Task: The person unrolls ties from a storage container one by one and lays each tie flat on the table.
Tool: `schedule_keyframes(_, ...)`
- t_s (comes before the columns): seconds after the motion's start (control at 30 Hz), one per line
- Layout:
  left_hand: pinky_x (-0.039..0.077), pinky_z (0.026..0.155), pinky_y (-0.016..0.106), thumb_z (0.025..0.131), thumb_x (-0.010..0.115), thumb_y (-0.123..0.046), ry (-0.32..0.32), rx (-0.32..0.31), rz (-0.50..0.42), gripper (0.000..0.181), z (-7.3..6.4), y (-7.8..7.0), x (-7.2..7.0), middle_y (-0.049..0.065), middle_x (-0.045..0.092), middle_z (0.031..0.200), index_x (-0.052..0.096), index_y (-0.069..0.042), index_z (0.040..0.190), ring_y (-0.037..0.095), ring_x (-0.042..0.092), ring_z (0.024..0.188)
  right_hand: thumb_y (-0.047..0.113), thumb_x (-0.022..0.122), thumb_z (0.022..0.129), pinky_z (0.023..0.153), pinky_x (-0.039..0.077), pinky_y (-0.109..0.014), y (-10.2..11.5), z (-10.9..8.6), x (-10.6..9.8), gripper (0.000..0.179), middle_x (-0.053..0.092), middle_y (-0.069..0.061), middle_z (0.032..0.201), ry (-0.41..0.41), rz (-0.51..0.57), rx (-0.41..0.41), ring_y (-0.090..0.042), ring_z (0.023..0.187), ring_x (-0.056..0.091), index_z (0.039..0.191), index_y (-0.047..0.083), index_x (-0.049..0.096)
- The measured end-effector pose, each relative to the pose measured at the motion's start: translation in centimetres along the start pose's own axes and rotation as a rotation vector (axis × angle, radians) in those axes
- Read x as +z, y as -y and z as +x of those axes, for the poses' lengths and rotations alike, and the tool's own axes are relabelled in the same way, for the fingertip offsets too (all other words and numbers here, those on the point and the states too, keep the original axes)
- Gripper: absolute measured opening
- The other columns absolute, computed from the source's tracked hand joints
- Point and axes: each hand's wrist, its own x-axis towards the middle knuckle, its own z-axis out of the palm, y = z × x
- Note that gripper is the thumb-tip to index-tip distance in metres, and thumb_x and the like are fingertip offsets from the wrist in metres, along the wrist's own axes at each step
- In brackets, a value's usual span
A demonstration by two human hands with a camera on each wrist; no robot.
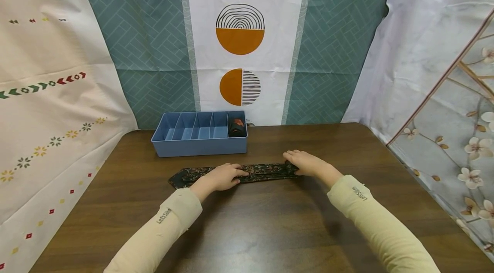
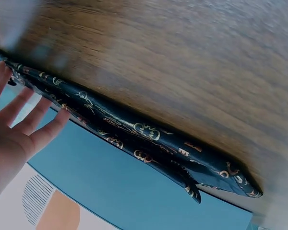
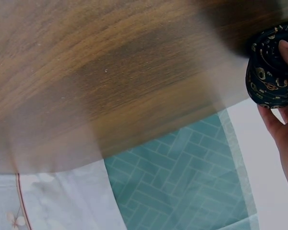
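Observation:
A dark necktie point(image 1: 266, 172) with a small gold and reddish pattern lies stretched across the wooden table, its pointed end to the left. Around its right end, wound into a small roll point(image 3: 271, 76), my right hand point(image 1: 306, 163) curls thumb and fingers. Nearer the middle, my left hand point(image 1: 225, 176) rests on the tie. In the left wrist view those fingers point(image 2: 48, 129) are nearly straight along its edge, and the folded underside of the wide end point(image 2: 201, 165) shows.
Behind the necktie stands a blue divided box point(image 1: 200, 147) with several compartments. A dark rolled item with a red pattern point(image 1: 237, 128) sits in its rightmost compartment. Patterned cloths point(image 1: 154, 50) hang behind the table point(image 1: 270, 230) and at both sides.

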Motion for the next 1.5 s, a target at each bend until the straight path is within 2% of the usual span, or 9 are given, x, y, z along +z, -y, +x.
schedule_keyframes(0.17,0.042,0.102,0.05,0.095,0.057,-0.017,-0.002,-0.008,0.0,0.037,-0.3,0.3,-0.1,0.014,0.05,0.138,0.058,-0.02,0.131,0.036,0.049,0.124,0.006,0.074,0.078,0.101,0.042,-0.053,0.0,0.0,0.0,0.062,0.05,-0.026,0.132,-0.024,0.006,-0.009,-0.044,0.122,0.048,0.13,-0.007,0.043)
schedule_keyframes(0.47,0.041,0.103,0.052,0.095,0.055,-0.015,0.003,-0.013,-0.014,0.037,-1.2,1.2,-0.2,0.016,0.049,0.138,0.058,-0.018,0.132,0.037,0.048,0.125,0.007,0.076,0.078,0.09,0.049,-0.046,-0.1,0.1,0.2,0.045,0.055,-0.014,0.115,-0.081,0.049,-0.03,-0.035,0.109,0.055,0.116,0.002,0.052)
schedule_keyframes(0.73,0.042,0.101,0.051,0.095,0.057,-0.016,-0.008,-0.019,-0.024,0.034,-1.1,1.3,-0.4,0.015,0.052,0.135,0.06,-0.017,0.128,0.037,0.05,0.122,0.005,0.075,0.078,0.09,0.05,-0.044,-0.2,0.1,0.3,0.046,0.055,-0.012,0.116,-0.078,0.123,-0.011,-0.033,0.109,0.055,0.117,0.003,0.05)
schedule_keyframes(0.9,0.047,0.094,0.049,0.094,0.059,-0.019,-0.047,-0.066,-0.001,0.022,-0.2,0.6,-0.7,0.011,0.06,0.119,0.067,-0.016,0.114,0.033,0.058,0.109,0.003,0.075,0.077,0.09,0.05,-0.043,-0.1,0.0,0.2,0.054,0.053,-0.014,0.115,-0.074,0.094,-0.004,-0.033,0.109,0.055,0.125,-0.001,0.051)
schedule_keyframes(1.03,0.052,0.079,0.045,0.092,0.061,-0.02,-0.088,-0.129,0.056,0.01,0.7,-0.4,-0.9,0.006,0.061,0.097,0.067,-0.013,0.095,0.029,0.06,0.092,0.005,0.076,0.077,0.09,0.05,-0.042,-0.1,0.0,0.2,0.052,0.054,-0.014,0.113,-0.086,0.07,-0.02,-0.033,0.108,0.055,0.124,-0.002,0.053)
schedule_keyframes(1.13,0.051,0.07,0.042,0.092,0.061,-0.022,-0.13,-0.165,0.089,0.012,1.3,-1.1,-1.0,0.005,0.06,0.087,0.064,-0.012,0.086,0.026,0.059,0.084,0.005,0.076,0.077,0.091,0.05,-0.042,0.0,0.0,0.2,0.05,0.054,-0.013,0.113,-0.093,0.079,-0.024,-0.033,0.108,0.055,0.122,-0.001,0.054)
schedule_keyframes(1.27,0.053,0.079,0.041,0.093,0.059,-0.025,-0.126,-0.141,0.105,0.02,2.2,-2.0,-1.0,0.008,0.065,0.1,0.065,-0.008,0.103,0.027,0.06,0.097,0.004,0.075,0.077,0.092,0.049,-0.044,0.0,0.0,0.2,0.048,0.055,-0.013,0.114,-0.09,0.103,-0.015,-0.034,0.11,0.055,0.12,0.0,0.054)
schedule_keyframes(1.37,0.048,0.096,0.04,0.095,0.056,-0.026,-0.05,-0.061,0.104,0.033,2.8,-2.8,-1.1,0.009,0.06,0.124,0.06,-0.009,0.123,0.027,0.055,0.117,0.004,0.076,0.077,0.094,0.048,-0.045,-0.1,0.0,0.2,0.047,0.056,-0.013,0.117,-0.086,0.115,-0.008,-0.035,0.112,0.054,0.12,0.0,0.055)
schedule_keyframes(1.5,0.04,0.107,0.04,0.096,0.055,-0.024,0.046,0.033,0.104,0.041,3.6,-3.7,-1.0,0.008,0.049,0.141,0.053,-0.013,0.135,0.027,0.044,0.131,0.003,0.075,0.077,0.094,0.049,-0.045,-0.1,0.0,0.1,0.047,0.057,-0.013,0.12,-0.075,0.132,0.01,-0.036,0.115,0.053,0.119,0.001,0.056)
